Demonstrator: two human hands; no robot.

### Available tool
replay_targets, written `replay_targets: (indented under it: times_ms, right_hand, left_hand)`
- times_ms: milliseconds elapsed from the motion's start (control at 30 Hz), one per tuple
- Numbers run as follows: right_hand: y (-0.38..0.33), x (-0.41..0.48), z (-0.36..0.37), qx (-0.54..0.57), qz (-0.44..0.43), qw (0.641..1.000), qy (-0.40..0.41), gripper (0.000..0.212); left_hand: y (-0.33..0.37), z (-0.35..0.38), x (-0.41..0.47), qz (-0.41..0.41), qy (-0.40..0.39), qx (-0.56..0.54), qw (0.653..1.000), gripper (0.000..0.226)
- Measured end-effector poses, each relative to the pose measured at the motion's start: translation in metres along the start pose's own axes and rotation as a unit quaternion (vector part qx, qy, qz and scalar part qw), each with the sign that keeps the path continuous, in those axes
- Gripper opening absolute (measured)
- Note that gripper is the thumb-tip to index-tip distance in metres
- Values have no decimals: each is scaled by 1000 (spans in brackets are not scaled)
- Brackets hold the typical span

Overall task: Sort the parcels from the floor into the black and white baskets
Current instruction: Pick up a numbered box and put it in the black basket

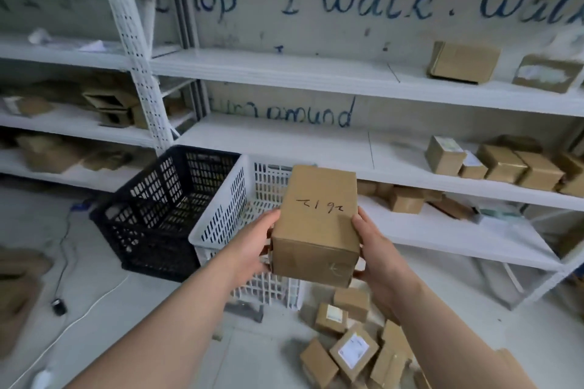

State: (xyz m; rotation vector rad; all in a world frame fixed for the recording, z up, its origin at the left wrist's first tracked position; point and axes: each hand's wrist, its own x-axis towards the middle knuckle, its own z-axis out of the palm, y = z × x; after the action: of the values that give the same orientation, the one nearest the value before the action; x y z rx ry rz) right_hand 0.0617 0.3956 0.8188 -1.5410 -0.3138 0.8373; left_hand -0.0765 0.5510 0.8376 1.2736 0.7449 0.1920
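Two hands on one brown parcel (316,224), centre of frame: our left hand (252,246) gripped its left side and our right hand (376,249) its right side, thumbs along the top edges, fingers curled round the sides. We held it in the air, overlapping the right part of the white basket (218,218) in the picture; handwritten marks on its top face. The black basket (148,199) stood just left of the white basket, both on the pale floor (132,319) against white shelving (284,73). A loose pile of small parcels (350,350) lay on the floor at lower right, some with white labels. More boxes (505,164) sat on the shelves at right and, blurred, at left. The wall (316,31) behind carried blue handwriting. A white cable (90,306) and a black cable (64,246) ran over the floor at lower left.
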Motion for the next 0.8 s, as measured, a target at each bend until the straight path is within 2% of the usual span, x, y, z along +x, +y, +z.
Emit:
replay_targets:
  times_ms: [167, 367, 633, 800]
  right_hand:
    - [-15, 46, 86, 22, 28, 999, -21, 41]
    - [-17, 109, 154, 40, 66, 996, -44, 46]
    - [-36, 227, 222, -16, 75, 994, -80, 53]
    - [-50, 301, 279, -30, 91, 986, -134, 49]
  left_hand:
    - [30, -86, 25, -2, 57, -10, 998, 30]
    - [36, -160, 67, -41, 124, -28, 991, 38]
    - [66, -223, 147, -47, 205, -84, 974, 21]
    - [88, -279, 204, -62, 279, -86, 954, 27]
